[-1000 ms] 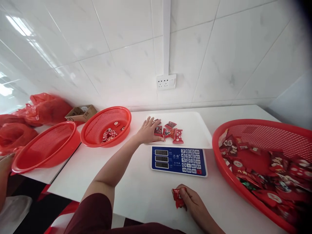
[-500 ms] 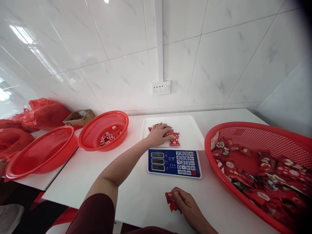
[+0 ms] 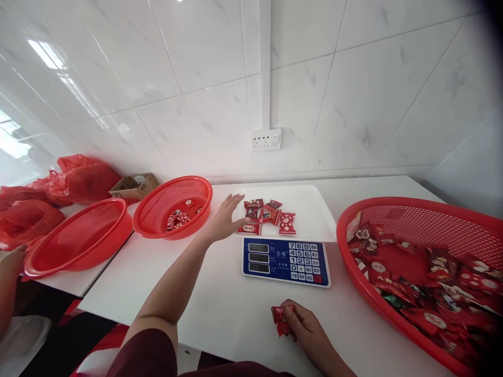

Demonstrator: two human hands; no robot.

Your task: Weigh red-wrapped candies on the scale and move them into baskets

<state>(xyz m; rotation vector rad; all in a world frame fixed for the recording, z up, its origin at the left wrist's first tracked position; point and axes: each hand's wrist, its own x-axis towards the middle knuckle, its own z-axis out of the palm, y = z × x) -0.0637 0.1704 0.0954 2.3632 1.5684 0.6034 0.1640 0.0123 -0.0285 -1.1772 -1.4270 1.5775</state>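
My left hand (image 3: 225,220) hovers with spread fingers at the left edge of a white scale tray (image 3: 310,214), holding nothing. On that tray lie several red-wrapped candies (image 3: 269,215), one of them a polka-dotted packet (image 3: 287,223) set a little apart to the right. In front of the tray is the blue keypad panel (image 3: 286,262) of the scale, with three small displays. My right hand (image 3: 304,327) pinches red candy packets (image 3: 281,320) between thumb and fingers, above the table in front of the scale.
At the right stands a large red basket (image 3: 348,251) full of mixed candies. To the left are a red basket (image 3: 143,201) with some candies, another red basket (image 3: 41,262), a cardboard box (image 3: 133,187) and red plastic bags (image 3: 84,180). Another person's hand (image 3: 13,262) shows at the far left.
My left hand has lifted off the candies on the tray and moved left, uncovering them. My right hand keeps its candy packets in nearly the same place. The view has shifted slightly.
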